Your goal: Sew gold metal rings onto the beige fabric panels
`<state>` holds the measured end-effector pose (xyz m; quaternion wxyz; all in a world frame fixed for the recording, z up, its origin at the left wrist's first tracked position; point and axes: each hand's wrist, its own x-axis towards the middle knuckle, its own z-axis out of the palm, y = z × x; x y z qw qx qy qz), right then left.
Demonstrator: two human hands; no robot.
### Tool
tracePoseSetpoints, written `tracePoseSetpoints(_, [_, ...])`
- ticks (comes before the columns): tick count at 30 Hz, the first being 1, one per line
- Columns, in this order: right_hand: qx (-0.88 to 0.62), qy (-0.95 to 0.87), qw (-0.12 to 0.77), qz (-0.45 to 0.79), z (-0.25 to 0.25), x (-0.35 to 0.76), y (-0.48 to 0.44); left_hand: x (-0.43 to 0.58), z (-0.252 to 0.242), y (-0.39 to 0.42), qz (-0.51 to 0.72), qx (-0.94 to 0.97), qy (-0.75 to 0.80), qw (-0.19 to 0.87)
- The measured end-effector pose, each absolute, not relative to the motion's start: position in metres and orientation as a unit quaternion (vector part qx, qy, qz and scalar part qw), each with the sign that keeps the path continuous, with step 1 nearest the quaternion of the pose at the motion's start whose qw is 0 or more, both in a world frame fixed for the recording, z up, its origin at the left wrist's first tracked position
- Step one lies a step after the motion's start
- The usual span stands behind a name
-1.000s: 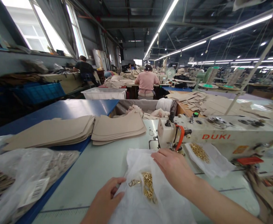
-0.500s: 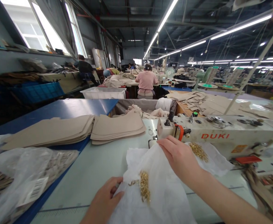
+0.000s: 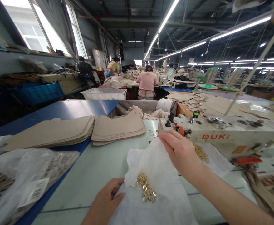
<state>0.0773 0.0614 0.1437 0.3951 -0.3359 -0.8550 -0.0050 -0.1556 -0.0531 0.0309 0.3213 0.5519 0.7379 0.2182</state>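
Note:
A white tissue sheet lies on the pale green table in front of me, with a small heap of gold metal rings on it. My left hand is closed on the sheet's near left edge. My right hand pinches the sheet's far corner and holds it raised, just in front of the white DUKI sewing machine. A second tissue with more gold rings lies under the machine's arm, right of my right hand.
Two stacks of beige cut panels lie at the back of the table and on the blue table. Plastic bags of hardware sit at left. Brown straps hang at right. Other workers sit at benches farther back.
My right hand has lifted the tissue's far corner up and toward the machine. The gold rings have slid down the sheet into a heap nearer me. My left hand stayed put.

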Motion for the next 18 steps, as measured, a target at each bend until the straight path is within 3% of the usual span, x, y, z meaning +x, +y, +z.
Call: tracePoseSetpoints(18, [-0.295,-0.837,0.461,-0.013,0.154,0.079,0.059,-0.157,0.035,-0.054,0.232,0.542,0.742,0.321])
